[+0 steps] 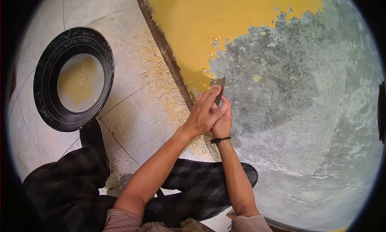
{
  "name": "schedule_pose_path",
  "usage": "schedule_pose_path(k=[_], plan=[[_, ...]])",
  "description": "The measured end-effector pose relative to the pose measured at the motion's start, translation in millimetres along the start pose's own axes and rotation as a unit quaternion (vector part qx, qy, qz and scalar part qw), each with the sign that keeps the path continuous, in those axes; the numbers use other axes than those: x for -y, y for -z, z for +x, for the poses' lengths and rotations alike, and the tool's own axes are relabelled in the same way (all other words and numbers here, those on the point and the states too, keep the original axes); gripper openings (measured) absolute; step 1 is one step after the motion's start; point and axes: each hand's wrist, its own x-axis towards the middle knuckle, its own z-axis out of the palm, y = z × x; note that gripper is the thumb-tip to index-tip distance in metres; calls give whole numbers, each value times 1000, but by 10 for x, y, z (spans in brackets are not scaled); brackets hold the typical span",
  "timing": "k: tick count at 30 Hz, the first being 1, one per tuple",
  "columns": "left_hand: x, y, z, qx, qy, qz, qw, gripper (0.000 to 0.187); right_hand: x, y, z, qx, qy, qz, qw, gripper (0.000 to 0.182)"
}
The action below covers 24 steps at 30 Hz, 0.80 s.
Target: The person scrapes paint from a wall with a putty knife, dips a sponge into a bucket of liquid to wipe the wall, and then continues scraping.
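Note:
A scraper (pixel 219 83) with a flat metal blade rests against the wall at the ragged edge of the yellow paint (pixel 209 35). My right hand (pixel 223 121), with a black band on its wrist, is wrapped round the scraper's handle, which is mostly hidden. Over it lies my left hand (pixel 203 113), its fingers pressed along the blade and its thumb crossing onto the right hand. Bare grey wall (pixel 273 75) shows right of the blade, with small yellow flecks left on it. A few loose paint curls cling near the blade's tip.
A black bucket (pixel 42 79) stands on the tiled floor at left, with whitish and yellow contents. Paint shavings (pixel 165 89) lie along the foot of the wall, beside a dark brown strip (pixel 167 53). My legs (pixel 193 191) are bent below my arms.

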Motion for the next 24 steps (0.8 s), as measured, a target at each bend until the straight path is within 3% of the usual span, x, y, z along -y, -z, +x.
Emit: schedule_pose_path(k=[2, 6, 8, 9, 12, 14, 16, 18, 22, 24], plan=[[18, -97, -87, -8, 0, 0, 1000, 70, -128, 6, 6, -46, 34, 86, 995, 33], [8, -98, -39, -6, 3, 12, 1000, 64, -172, 10, 83, -29, 59, 101, 993, 32], [59, -28, 44, -20, 1, 18, 1000, 64, -174, -64, 234, 0, 120, -55, 991, 30], [98, 30, 121, -32, -5, 27, 999, 64, -164, -121, 351, 0, 120, -55, 991, 30], [108, 253, 283, -30, 24, -8, 999, 64, -111, -270, 422, 15, 94, -103, 990, 27], [127, 278, 273, -28, 16, 1, 999, 64, 12, -352, 431, 41, 14, 31, 999, 25], [123, 259, 251, -28, 5, 12, 1000, 63, -53, -278, 392, 35, 34, 51, 998, 24], [102, 173, 138, -6, -7, 47, 999, 65, -50, -99, 243, 39, -51, 117, 991, 21], [45, 5, -45, 7, 14, 40, 999, 71, 0, 193, 38, 95, -113, 154, 977, 23], [13, -15, -91, 17, 25, 53, 998, 73, -104, 116, 10, 44, -91, 172, 980, 30]])
